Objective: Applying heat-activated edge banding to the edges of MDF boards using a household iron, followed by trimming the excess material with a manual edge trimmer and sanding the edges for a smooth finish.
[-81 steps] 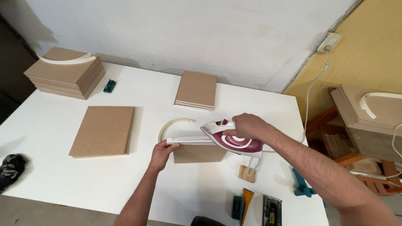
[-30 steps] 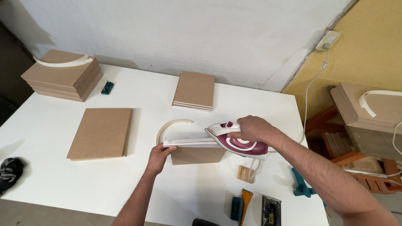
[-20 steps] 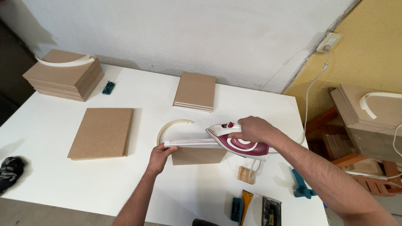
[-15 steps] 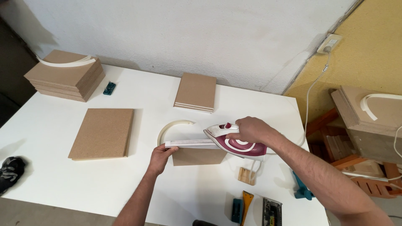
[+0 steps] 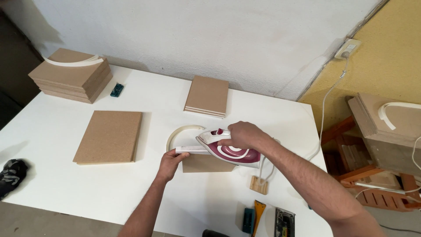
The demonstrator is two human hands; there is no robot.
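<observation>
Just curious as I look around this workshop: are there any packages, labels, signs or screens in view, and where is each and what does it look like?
No packages, signs or screens show.
Clothes iron: under the right hand on the upright board, white and magenta with a white swirl marking on its side.
Wall socket: at the wall corner, small white rectangle with a white cord.

right hand (image 5: 242, 134) clenched — left hand (image 5: 170, 160) pressing
</observation>
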